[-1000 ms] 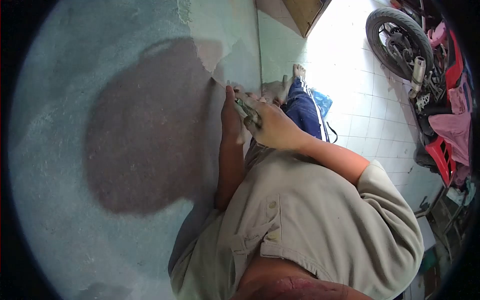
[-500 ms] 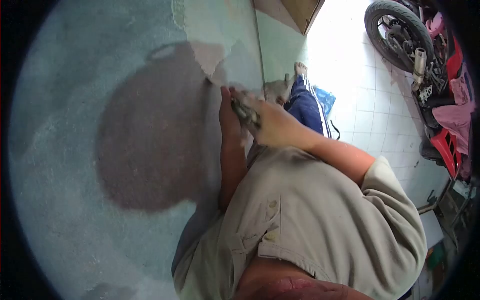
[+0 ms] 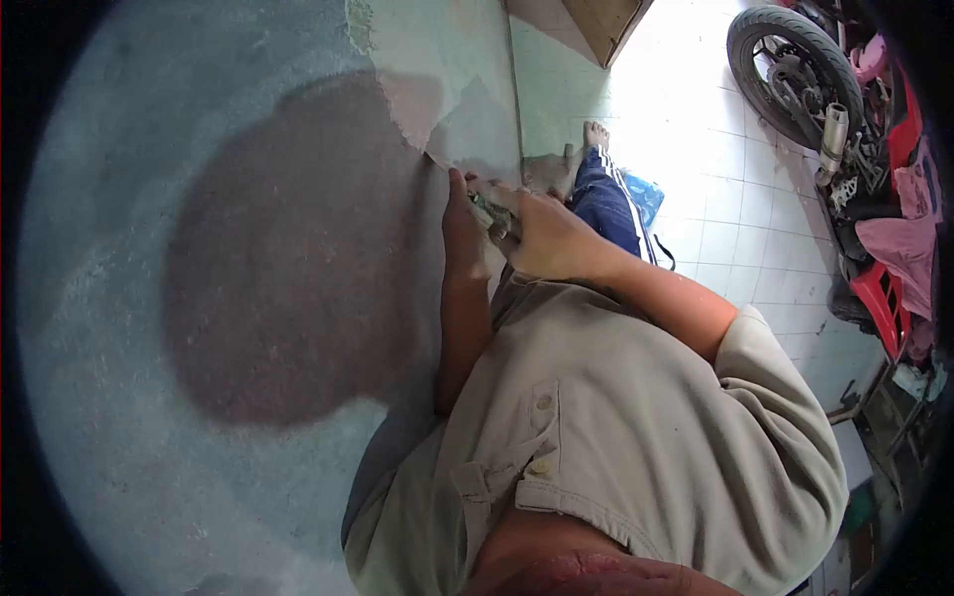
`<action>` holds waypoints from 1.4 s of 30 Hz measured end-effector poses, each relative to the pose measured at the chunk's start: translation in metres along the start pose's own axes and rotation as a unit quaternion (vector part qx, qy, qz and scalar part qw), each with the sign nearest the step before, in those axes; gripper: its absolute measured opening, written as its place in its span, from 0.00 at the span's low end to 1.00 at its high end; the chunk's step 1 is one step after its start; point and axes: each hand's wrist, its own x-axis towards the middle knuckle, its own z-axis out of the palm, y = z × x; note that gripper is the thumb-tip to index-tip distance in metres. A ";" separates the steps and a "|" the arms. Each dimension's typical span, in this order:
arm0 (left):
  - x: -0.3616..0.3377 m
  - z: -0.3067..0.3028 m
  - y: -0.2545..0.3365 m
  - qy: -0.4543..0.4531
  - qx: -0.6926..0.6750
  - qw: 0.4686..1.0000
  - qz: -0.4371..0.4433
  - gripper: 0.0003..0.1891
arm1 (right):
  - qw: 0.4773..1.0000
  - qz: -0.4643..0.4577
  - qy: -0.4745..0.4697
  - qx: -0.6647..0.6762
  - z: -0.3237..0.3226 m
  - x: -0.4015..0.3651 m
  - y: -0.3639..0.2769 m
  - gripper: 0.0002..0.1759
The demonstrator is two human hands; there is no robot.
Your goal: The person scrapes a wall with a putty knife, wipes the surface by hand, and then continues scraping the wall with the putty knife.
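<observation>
My left hand (image 3: 460,214) is beside the wall, thumb side toward me and one fingertip or thumb pointing away from my body; its other fingers are largely hidden. Close on its right, my right hand (image 3: 542,233) is closed around a small grey-green object (image 3: 495,214), whose shape is unclear. That object lies between the two hands and seems to touch the left palm. Just beyond the hands, the painted wall (image 3: 109,328) has a ragged, peeling edge (image 3: 405,119).
Right of me, a motorcycle wheel (image 3: 795,74) and red motorcycle parts (image 3: 879,298) stand on the white tiled floor (image 3: 720,214). A blue plastic item (image 3: 646,199) lies beside my leg. A brown box-like corner (image 3: 606,30) juts in at the top.
My right hand and the object have shifted slightly and look less blurred. My left hand has tilted slightly rightward. The shadow on the wall has moved a little left.
</observation>
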 end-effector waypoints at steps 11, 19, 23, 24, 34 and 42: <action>0.005 0.012 -0.002 0.024 0.014 0.999 0.029 0.21 | 0.990 -0.099 0.099 -0.014 0.007 -0.006 0.008 0.33; 0.011 -0.004 -0.010 -0.009 -0.048 0.998 0.025 0.21 | 0.994 -0.083 0.061 0.037 0.013 -0.010 -0.001 0.35; 0.006 -0.001 -0.009 -0.075 -0.045 0.995 0.038 0.22 | 0.988 -0.114 0.100 0.009 0.015 -0.011 0.002 0.35; 0.001 0.001 -0.008 -0.053 -0.037 0.997 0.038 0.21 | 0.991 -0.106 0.083 0.020 0.016 -0.012 0.002 0.36; 0.016 -0.005 -0.007 -0.043 -0.037 0.998 0.036 0.22 | 0.993 -0.071 0.092 0.006 0.018 -0.003 0.002 0.38; 0.037 -0.023 -0.011 -0.029 0.029 0.999 0.020 0.21 | 0.997 -0.020 0.079 0.007 0.018 0.003 0.003 0.36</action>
